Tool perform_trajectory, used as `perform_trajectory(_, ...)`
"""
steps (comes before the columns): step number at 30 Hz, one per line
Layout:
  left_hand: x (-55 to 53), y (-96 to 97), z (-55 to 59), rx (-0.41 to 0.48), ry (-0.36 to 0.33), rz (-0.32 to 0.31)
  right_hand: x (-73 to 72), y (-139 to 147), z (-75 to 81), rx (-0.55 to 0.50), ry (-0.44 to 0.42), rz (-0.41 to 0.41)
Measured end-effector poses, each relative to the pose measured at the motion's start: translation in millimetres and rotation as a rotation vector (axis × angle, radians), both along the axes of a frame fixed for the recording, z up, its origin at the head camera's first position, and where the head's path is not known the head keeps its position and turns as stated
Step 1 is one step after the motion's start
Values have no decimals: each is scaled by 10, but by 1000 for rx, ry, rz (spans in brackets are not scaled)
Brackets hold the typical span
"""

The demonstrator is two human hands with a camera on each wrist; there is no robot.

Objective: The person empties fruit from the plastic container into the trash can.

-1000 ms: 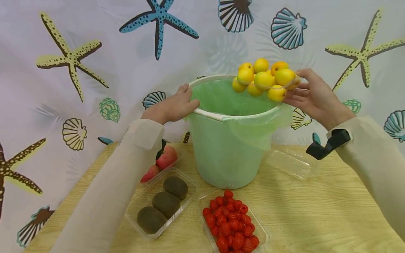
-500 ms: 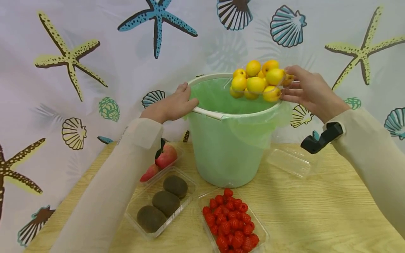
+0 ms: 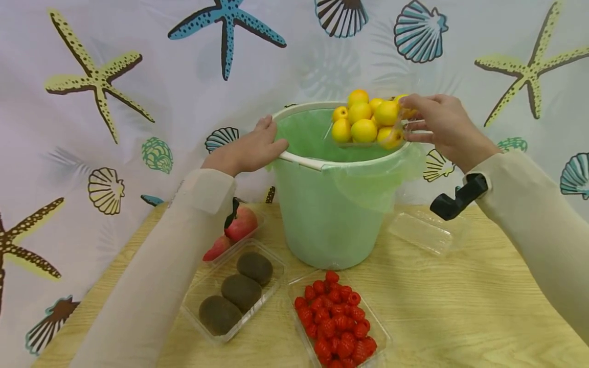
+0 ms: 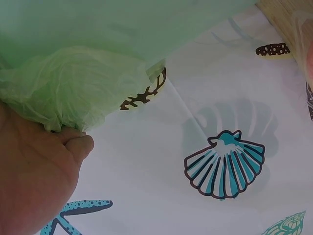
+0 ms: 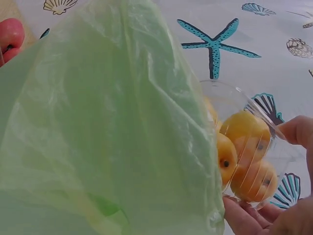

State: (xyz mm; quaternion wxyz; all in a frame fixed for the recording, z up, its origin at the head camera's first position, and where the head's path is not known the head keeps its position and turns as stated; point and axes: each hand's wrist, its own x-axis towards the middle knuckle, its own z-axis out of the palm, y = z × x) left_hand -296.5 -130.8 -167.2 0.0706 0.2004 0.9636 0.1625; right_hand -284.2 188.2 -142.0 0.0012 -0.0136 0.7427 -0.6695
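Right now your right hand (image 3: 448, 128) pinches a clear plastic tub (image 5: 218, 93) of round yellow-orange fruits (image 3: 363, 120) over the mouth of a pale-green round plastic bucket (image 3: 329, 225), thin green plastic bag (image 5: 122, 117) lining it; your left hand (image 3: 250, 151) grips its whitish rim (image 3: 301, 161).

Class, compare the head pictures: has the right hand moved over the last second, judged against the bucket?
Yes. The right hand has shifted leftward in the head view, farther in toward the mouth of the bucket.
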Motion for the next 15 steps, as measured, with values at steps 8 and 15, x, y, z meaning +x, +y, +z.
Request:
perform_trajectory(8,11,-8,-2,11,5,-4,9,-34,-34,158,60,-12)
perform_trajectory(15,11,-7,2,12,10,0,25,-82,-55,238,100,-36)
